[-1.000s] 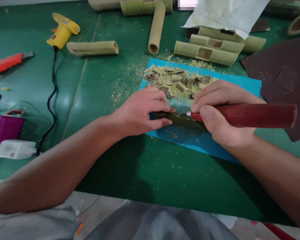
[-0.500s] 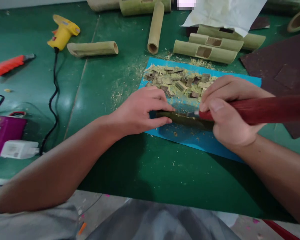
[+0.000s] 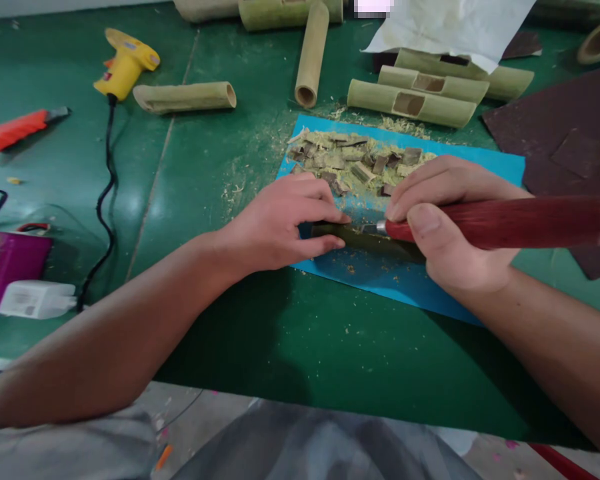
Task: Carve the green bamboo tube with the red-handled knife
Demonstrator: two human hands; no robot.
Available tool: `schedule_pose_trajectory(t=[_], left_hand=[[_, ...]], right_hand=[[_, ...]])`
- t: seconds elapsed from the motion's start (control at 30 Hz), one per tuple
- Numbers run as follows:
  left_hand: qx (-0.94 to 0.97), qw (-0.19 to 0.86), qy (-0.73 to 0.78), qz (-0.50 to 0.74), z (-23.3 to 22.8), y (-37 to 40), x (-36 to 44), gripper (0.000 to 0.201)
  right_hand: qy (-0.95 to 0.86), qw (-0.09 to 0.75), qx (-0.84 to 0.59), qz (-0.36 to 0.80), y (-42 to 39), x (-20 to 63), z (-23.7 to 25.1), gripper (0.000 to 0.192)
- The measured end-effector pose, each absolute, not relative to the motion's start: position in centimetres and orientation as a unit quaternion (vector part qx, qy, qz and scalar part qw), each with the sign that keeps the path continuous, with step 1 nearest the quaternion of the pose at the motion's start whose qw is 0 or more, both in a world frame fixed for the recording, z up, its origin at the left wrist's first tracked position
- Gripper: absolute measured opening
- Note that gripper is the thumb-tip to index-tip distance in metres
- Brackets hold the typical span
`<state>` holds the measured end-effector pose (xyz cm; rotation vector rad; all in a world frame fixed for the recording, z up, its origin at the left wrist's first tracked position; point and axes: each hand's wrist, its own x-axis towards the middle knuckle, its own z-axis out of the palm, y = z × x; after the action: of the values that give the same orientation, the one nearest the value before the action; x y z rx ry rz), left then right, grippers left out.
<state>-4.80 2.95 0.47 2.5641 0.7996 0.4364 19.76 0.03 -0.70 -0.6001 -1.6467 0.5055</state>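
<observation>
I see even, soft light from above. The glossy green desk (image 3: 190,200) shows pale glare at the left, and dark shadows lie under both forearms. The long red wooden handle (image 3: 505,223) looks slightly blurred, and the edges bend.

Dark bamboo strip (image 3: 367,239) ends hidden under both hands; blade tip unclear.

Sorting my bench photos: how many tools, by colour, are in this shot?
Red: 2, the carving tool in the right hand and the cutter.
Yellow: 1, the glue gun.
Total: 3.
</observation>
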Motion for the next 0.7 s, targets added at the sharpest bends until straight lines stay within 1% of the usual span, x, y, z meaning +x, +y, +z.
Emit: schedule_pose_trajectory(t=[0.27,0.47,0.53,0.63,0.7], left_hand=[[0.920,0.206,0.295,0.154,0.5,2.9,-4.7,0.024],[0.921,0.203,0.294,0.156,0.5,2.9,-4.6,0.025],[0.921,0.204,0.290,0.159,0.5,3.0,-4.6,0.025],[0.923,0.202,0.276,0.173,0.5,3.0,-4.7,0.026],[0.925,0.198,0.275,0.170,0.5,3.1,-4.8,0.026]], right_hand=[[-0.701,0.612,-0.265,0.255,-0.1,19.5,-0.4,0.016],[-0.726,0.589,-0.256,0.245,0.1,19.6,-0.1,0.025],[-0.734,0.576,-0.262,0.247,-0.1,19.5,0.2,0.024],[-0.722,0.576,-0.289,0.252,-0.7,19.5,0.7,0.015],[-0.708,0.578,-0.317,0.254,-1.1,19.7,0.6,0.017]])
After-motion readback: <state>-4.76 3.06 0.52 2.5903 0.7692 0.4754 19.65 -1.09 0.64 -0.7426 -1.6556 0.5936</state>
